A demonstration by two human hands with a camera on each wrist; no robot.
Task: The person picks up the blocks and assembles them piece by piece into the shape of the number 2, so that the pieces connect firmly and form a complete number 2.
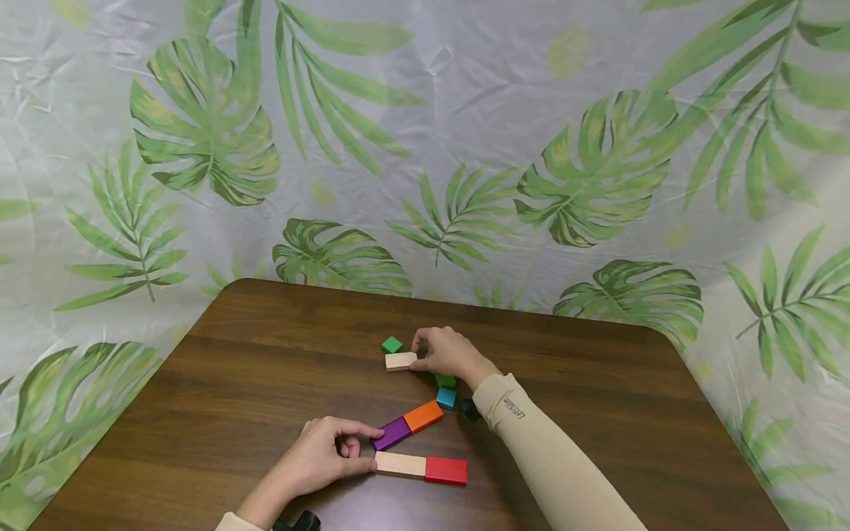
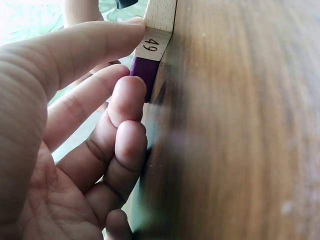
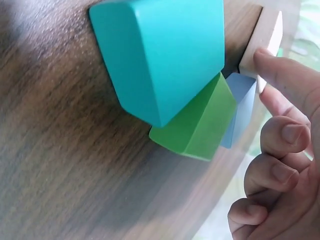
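Note:
My left hand (image 1: 319,457) rests by two rows of wooden blocks. Its index finger touches the purple block (image 1: 393,434); its thumb touches the left end of the near plain wooden block (image 1: 401,464). The left wrist view shows "49" on that block's end. An orange block (image 1: 423,417) adjoins the purple one, and a red block (image 1: 446,470) adjoins the plain one. Farther back, my right hand (image 1: 454,355) pinches the right end of another plain wooden block (image 1: 399,361) between thumb and index finger. A pale blue block (image 3: 242,107) lies beside that block, mostly hidden in the head view.
A green square block (image 1: 392,344) lies just behind the far plain block. Below my right hand a green block (image 1: 446,380) and a turquoise block (image 1: 446,399) lead toward the orange one. The brown table (image 1: 299,332) ends at a leaf-patterned curtain (image 1: 465,110).

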